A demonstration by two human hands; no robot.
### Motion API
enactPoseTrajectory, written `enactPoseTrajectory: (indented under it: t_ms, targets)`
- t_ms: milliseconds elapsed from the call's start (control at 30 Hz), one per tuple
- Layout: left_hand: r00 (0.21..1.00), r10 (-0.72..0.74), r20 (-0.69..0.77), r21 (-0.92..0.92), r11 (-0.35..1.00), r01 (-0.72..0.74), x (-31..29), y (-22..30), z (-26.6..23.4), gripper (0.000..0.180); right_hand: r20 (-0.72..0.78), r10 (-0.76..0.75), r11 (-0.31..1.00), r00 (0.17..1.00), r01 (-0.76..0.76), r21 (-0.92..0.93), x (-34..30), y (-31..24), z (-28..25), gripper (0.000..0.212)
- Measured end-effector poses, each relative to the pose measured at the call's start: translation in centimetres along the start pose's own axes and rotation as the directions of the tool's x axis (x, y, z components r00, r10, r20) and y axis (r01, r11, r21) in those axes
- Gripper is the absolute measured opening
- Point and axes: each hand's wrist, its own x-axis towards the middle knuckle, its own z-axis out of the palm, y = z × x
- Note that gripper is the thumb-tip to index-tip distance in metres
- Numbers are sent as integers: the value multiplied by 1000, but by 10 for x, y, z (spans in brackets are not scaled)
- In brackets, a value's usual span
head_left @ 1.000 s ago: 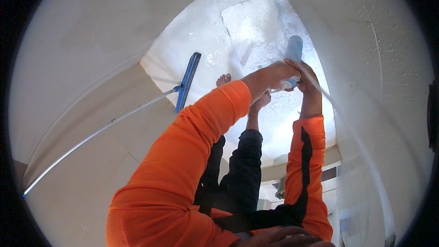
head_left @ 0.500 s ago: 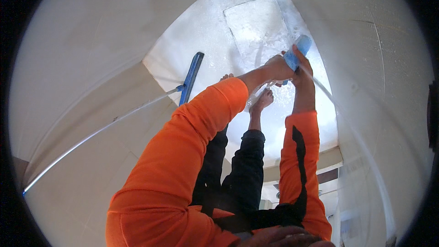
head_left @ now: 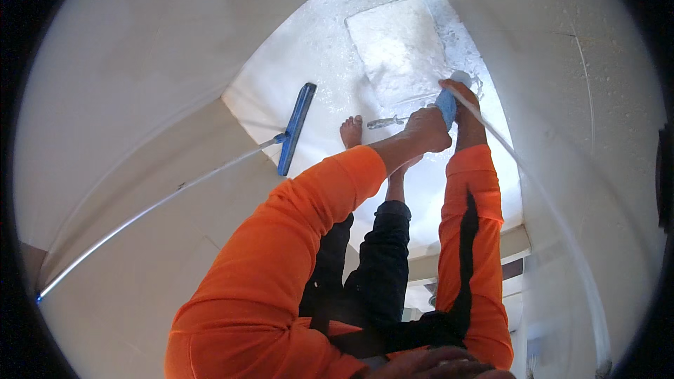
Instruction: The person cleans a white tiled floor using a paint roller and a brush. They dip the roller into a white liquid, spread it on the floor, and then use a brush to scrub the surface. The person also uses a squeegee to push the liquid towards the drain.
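Observation:
My left hand (head_left: pixel 430 130) is closed on a blue sponge or cloth (head_left: pixel 446 107), its fingertips mostly hidden. Against the other side of it is my right hand (head_left: pixel 469 107), closed around the end of a pale hose (head_left: pixel 537 184) that crosses the back of that hand. A pale round patch (head_left: pixel 460 77) shows just beyond the right fingers; what it is, I cannot tell. Left of my hands, a clear glinting shape (head_left: pixel 385 123) lies low, perhaps water or a clear handle. Below is the wet white floor (head_left: pixel 330 63) with a raised-looking square panel (head_left: pixel 397 42).
A blue squeegee (head_left: pixel 296 128) on a long pale pole (head_left: pixel 147 210) leans at the left. My bare foot (head_left: pixel 351 131) stands on the wet floor between it and my hands. Smooth pale walls (head_left: pixel 576 84) rise close on both sides; the hose trails down the right one.
Both hands have shifted slightly nearer, with the blue piece now more covered by them. The clear glinting shape has moved from under my wrist to left of my hands. The squeegee appears slightly lower.

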Motion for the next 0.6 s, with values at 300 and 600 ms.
enactPoseTrajectory:
  t_ms: [300,600]
  targets:
    - [947,94,307,-754,631,182,-10,-19,-8,42,77,70,920,995,-94,381,-10,-55,-11,34]
    - [966,-182,186,-859,446,250,53,-2,-11,42,312,-207,750,927,-55,660,-71,-15,33,41]
